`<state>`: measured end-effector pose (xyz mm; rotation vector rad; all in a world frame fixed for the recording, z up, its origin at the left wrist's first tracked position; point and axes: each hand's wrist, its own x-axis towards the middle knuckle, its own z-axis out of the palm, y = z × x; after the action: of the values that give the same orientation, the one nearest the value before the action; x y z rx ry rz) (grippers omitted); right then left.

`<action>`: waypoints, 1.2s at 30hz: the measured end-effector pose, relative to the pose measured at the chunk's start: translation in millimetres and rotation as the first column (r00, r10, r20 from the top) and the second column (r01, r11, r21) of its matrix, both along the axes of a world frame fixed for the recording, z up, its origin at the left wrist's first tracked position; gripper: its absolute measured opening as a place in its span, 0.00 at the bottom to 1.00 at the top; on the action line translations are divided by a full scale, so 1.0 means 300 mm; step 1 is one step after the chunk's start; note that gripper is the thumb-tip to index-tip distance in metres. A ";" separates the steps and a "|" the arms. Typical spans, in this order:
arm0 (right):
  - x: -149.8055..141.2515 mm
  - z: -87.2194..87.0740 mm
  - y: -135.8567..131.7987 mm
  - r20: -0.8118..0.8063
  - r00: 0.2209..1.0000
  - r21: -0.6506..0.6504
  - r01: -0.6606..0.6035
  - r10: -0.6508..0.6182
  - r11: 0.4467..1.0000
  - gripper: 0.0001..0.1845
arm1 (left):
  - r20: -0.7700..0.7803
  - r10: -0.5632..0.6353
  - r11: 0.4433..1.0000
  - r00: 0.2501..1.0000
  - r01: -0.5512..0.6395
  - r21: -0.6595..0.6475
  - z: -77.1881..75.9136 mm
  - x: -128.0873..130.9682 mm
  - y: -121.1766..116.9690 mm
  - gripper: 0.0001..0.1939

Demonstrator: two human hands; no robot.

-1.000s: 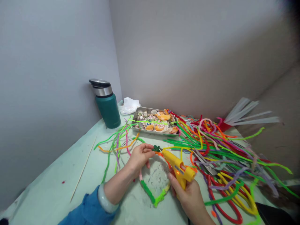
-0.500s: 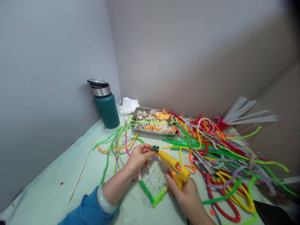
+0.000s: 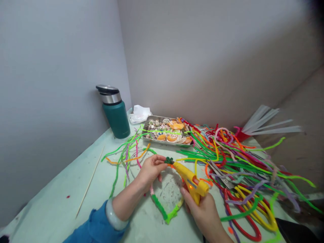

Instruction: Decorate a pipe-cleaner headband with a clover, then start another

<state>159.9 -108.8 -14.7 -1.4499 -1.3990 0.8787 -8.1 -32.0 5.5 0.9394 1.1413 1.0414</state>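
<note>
My left hand (image 3: 151,170) pinches a small dark green clover-shaped piece (image 3: 169,160), which looks like bent pipe cleaner. In my right hand (image 3: 202,211) is a yellow hot glue gun (image 3: 188,177), its orange light lit. The gun's nozzle points left and sits right at the green piece; whether they touch I cannot tell. Below both hands lies a loop of coloured pipe cleaners (image 3: 160,206), with green, lime, pink and orange parts. Its upper portion is partly hidden by my hands and the gun.
A metal tray (image 3: 168,143) of shells stands behind my hands, with a teal bottle (image 3: 116,119) and white tissues (image 3: 139,114) to its left. Many pipe cleaners (image 3: 243,168) and scissors (image 3: 222,177) cover the right side. A wooden stick (image 3: 89,182) lies left; glue sticks (image 3: 265,123) stand at far right.
The glue gun has shifted very slightly right, and more orange shows beneath its nozzle. My left hand keeps its pinch on the green piece. The whole view has moved a little.
</note>
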 end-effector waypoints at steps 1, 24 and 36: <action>0.001 -0.002 0.000 0.027 0.999 -0.012 -0.025 0.026 1.000 0.17 | 0.002 0.002 1.000 1.000 -0.002 0.002 0.001 0.001 -0.001 0.14; -0.008 0.026 0.000 -0.302 0.949 -0.174 -0.142 0.084 0.975 0.22 | -0.033 -0.013 1.000 0.999 0.014 0.014 0.014 0.000 -0.004 0.14; -0.013 0.018 0.000 -0.337 0.938 -0.160 -0.138 0.077 0.978 0.22 | -0.085 -0.051 0.999 0.995 0.052 0.010 0.030 0.000 -0.011 0.17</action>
<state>156.1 -108.9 -9.4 -1.2921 -1.1767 1.2843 -8.1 -35.4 14.4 1.0255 1.1758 0.9759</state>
